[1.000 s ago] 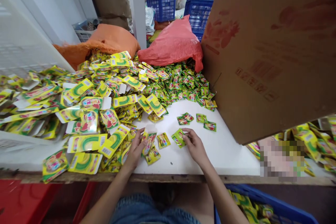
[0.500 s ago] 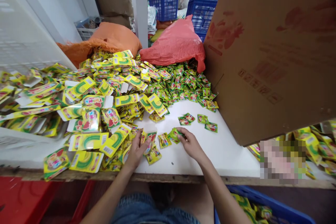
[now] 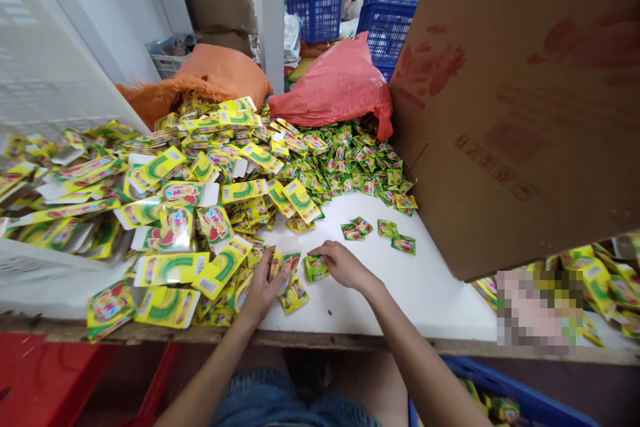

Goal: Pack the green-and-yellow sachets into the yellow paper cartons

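Note:
My left hand (image 3: 263, 288) is closed around a small yellow-green printed box (image 3: 285, 265) near the table's front edge. Just right of it, my right hand (image 3: 343, 263) has its fingers closed on the upper edge of a green candy packet (image 3: 316, 269). A yellow packet (image 3: 294, 297) lies on the white table below the box. Beyond my right hand rest several loose green packets (image 3: 353, 232). To the left, flat yellow-green boxes (image 3: 171, 270) are heaped over yellow packets.
Green packets (image 3: 345, 153) spill from a red sack (image 3: 340, 83) at the back, beside an orange sack (image 3: 220, 70). A large cardboard carton (image 3: 500, 113) stands on the right. Below the white table (image 3: 410, 293) sits a blue crate (image 3: 540, 390).
My right hand has moved left with the green packet, bringing it over the spot where a yellow packet lay beside the box. My left hand stays nearly still.

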